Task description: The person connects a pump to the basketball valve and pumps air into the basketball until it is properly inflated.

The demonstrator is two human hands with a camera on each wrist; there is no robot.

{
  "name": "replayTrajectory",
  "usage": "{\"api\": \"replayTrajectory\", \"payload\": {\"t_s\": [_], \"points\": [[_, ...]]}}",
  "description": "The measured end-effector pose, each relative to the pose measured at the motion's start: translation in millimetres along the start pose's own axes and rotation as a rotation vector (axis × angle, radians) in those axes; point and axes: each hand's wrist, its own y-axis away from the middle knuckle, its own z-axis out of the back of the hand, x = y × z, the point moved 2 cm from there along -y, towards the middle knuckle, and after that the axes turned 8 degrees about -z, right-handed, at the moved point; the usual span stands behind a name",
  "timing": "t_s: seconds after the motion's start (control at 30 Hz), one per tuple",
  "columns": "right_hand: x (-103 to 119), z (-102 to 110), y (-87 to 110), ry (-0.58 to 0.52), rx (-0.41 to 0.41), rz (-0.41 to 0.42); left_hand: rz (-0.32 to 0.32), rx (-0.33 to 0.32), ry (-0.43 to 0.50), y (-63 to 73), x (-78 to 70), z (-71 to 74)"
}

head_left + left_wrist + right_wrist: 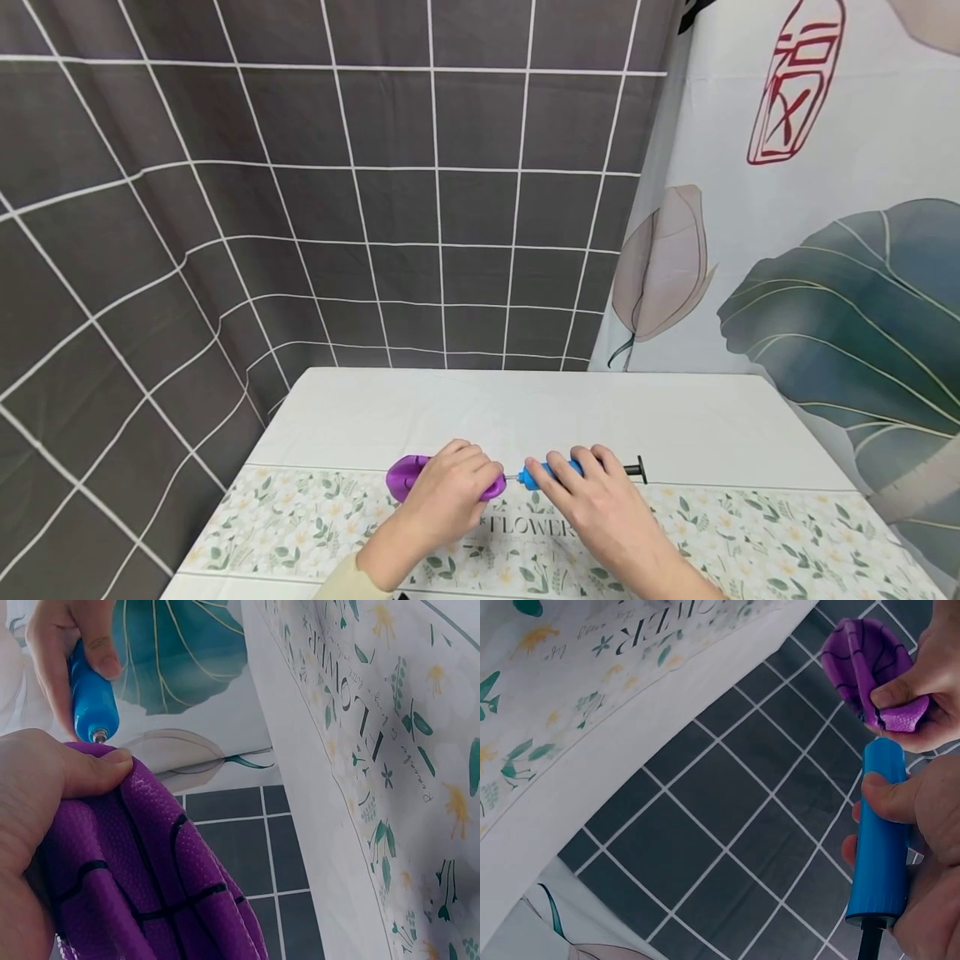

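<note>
a limp, folded purple ball, marked with black lines, sat low in the head view, just left of the frame's centre, over the flowered part of the tablecloth. the left hand gripped it firmly, fingers curled and thumb pressed on the edge nearest the pump. the right hand, right of the frame's centre, had its fingers wrapped round the blue barrel, leaving the black handle sticking out beyond it. a thin metal needle bridged the short gap between barrel and ball; how deep its tip went could not be told.

to do this well, the needle probably needed to stay in line with the barrel and go straight into the ball's hole, since a sideways lean could bend it or tear the rubber. the left thumb seemed well placed to brace the soft edge, which would likely give way under a push. slow, even pressure from the right hand looked safer than a jab.
</note>
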Motion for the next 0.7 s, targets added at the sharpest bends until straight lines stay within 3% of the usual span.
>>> {"api": "replayTrajectory", "payload": {"t_s": [0.2,0.4,0.7], "points": [[0.8,-1.6,-0.8,0.016,-0.034,0.015,-0.004,0.018,0.010,-1.3,-2.1,0.9],[4.1,-4.1,-0.2,0.016,-0.021,0.018,0.010,0.059,0.016,-1.1,-4.8,1.6],[6.6,-7.7,0.4,-0.005,-0.010,0.012,0.001,0.066,0.000,-2.3,-7.0,2.3]]}}
